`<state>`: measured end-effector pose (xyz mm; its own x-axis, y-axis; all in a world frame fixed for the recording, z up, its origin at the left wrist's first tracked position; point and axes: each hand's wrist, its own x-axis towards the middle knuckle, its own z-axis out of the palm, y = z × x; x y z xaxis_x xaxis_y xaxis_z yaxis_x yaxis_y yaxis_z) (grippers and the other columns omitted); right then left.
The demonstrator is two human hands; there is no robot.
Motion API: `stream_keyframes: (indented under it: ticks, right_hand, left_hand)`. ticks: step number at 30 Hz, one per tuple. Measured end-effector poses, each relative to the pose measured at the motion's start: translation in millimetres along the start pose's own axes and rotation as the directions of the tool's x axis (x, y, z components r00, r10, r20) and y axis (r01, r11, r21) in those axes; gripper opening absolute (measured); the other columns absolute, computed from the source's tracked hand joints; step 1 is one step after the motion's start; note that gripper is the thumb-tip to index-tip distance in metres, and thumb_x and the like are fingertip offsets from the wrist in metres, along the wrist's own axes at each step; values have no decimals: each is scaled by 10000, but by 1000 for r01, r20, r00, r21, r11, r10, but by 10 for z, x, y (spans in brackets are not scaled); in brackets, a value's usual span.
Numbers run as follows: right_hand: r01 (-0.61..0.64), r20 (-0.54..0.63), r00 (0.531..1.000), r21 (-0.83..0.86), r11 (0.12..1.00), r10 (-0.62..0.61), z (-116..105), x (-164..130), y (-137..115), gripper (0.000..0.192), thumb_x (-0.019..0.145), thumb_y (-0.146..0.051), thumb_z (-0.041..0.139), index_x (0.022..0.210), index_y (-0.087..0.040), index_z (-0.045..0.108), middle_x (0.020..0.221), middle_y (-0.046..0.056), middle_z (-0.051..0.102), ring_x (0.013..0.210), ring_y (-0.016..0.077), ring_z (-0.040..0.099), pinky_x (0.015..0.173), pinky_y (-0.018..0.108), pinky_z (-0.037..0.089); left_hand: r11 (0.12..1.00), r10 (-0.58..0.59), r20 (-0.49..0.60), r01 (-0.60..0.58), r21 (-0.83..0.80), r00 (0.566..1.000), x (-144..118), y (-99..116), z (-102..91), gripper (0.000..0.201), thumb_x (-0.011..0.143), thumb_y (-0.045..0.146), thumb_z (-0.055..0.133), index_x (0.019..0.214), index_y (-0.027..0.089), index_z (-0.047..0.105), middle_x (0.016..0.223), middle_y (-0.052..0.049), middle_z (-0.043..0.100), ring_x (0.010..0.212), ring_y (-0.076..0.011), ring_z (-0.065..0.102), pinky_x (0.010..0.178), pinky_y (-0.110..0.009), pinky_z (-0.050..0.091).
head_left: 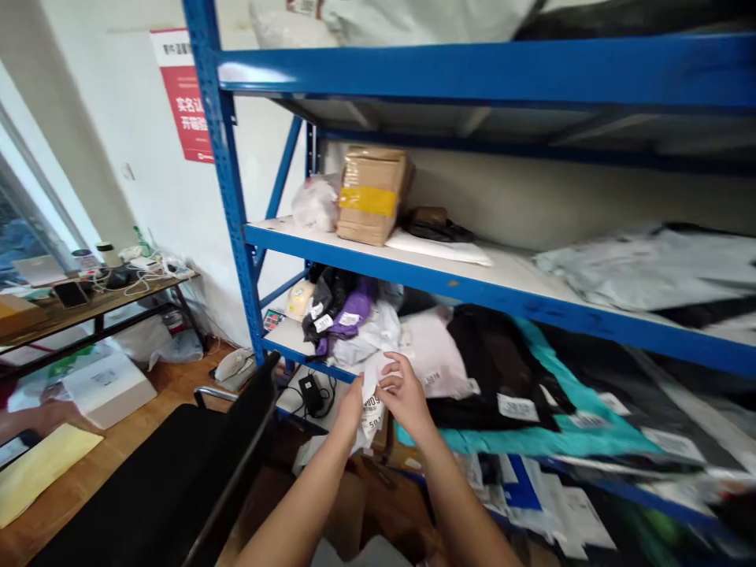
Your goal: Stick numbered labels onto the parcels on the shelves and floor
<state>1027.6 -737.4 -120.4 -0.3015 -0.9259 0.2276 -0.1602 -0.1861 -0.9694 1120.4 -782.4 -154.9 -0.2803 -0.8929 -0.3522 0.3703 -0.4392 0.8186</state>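
Parcel: a small white soft plastic mailer bag with a printed label (371, 398) is hanging at the front edge of the blue steel shelf (413, 272), lower level.
Left hand (353, 405): it is supporting the bag from below-left, fingers curled on it.
Right hand (402, 394): it is pinching the top edge of the bag.
Handling: it is looking light, floppy and a little slippery; probably safest to grip by the edge.
Around: a purple bag (353, 311) and a black bag (502, 370) are lying just behind.

Bright daylight, blurred warped edges
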Motion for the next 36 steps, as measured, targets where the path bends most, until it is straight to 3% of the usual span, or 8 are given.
stream_keyframes:
  ticks: [4,8,11,15,19,25,28,36]
  right_hand:
    - [-210,-4,974,375,903,229,-571,-650,134,470,466,-126,743,861,-233,512,545,-98,550,505,105,524,519,220,421]
    - [-330,-31,917,500,800,398,-1067,-1255,267,385,479,-233,774,748,-223,500,575,-66,619,524,123,569,528,243,454]
    - [-400,-3,873,567,720,488,-1292,-1599,360,378,449,-253,794,719,-206,534,640,-22,669,603,150,620,584,265,485]
    - [-447,40,845,599,665,533,-1350,-1904,464,377,448,-264,801,732,-210,558,628,-21,668,592,161,622,562,267,476]
    - [-439,48,861,575,691,507,-1275,-2144,551,377,490,-274,797,784,-218,569,635,-34,658,582,145,596,567,261,462]
    - [-378,-129,867,460,803,482,-1141,-2743,824,288,526,-289,791,753,-209,632,632,-41,615,588,120,520,556,230,400]
    - [-412,-217,819,422,808,531,-1054,-3171,1058,254,549,-370,766,596,-187,596,546,-42,543,534,110,465,525,239,381]
    - [-530,-406,631,397,749,661,-934,-4382,1955,368,609,-532,685,665,-217,505,497,-61,454,457,106,416,435,238,354]
  left_hand:
    - [986,-149,76,154,-68,986,-733,-406,440,397,750,504,461,740,144,626,674,-82,660,633,-215,620,624,-320,472]
    - [897,-359,129,380,-225,924,-1336,-598,609,485,762,566,375,779,148,620,701,-109,665,685,-244,635,623,-351,488]
    - [943,-300,138,315,-109,944,-1610,-804,600,288,652,335,635,890,174,622,764,-46,684,719,-200,635,662,-301,487]
    - [990,-143,228,136,48,963,-1797,-1204,526,483,508,234,795,956,157,634,857,-54,699,738,-173,633,695,-276,478]
    - [980,-72,53,61,191,996,-1878,-1503,368,493,547,497,742,842,109,668,696,-61,676,599,-162,598,588,-282,462]
    - [895,4,4,-6,447,1000,-2126,-1848,4,384,590,508,704,621,136,614,505,41,533,496,-87,447,479,-194,345]
    - [766,17,18,-24,642,1000,-2289,-2181,-210,401,682,553,602,614,163,544,507,40,514,505,-106,459,479,-206,364]
    - [631,-321,95,138,764,942,-2496,-3442,-915,476,645,654,545,581,186,490,527,9,551,549,-169,543,516,-256,433]
